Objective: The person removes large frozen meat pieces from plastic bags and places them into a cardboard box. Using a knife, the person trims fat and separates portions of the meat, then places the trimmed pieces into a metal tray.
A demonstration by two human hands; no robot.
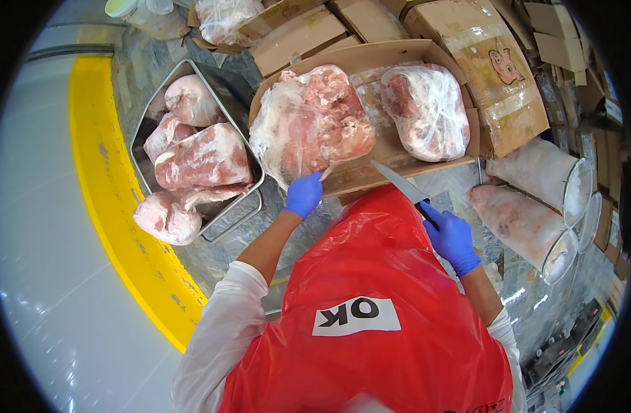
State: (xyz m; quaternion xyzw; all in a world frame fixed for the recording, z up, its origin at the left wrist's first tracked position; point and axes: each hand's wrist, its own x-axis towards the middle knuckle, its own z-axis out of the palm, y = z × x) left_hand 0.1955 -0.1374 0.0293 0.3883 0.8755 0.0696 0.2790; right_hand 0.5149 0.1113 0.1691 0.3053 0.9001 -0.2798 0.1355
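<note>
My right hand [451,237], in a blue glove, is closed round the black handle of a knife [398,182]; its blade points up and left, over the front edge of an open cardboard box [350,180]. In the left part of that box lies a block of frozen meat [336,113], partly covered by clear plastic film [277,134]. My left hand [303,195], gloved in blue too, is closed at the near edge of this block and pinches the film there. A second meat block [427,113], still wrapped in film, sits in the box's right part.
On the left a metal tub [234,96] holds several large meat pieces [204,162]. Cardboard boxes [491,76] are stacked behind and to the right. At the right lie pale, frosty bagged cylinders [525,220]. A yellow raised strip [98,165] curves along the left.
</note>
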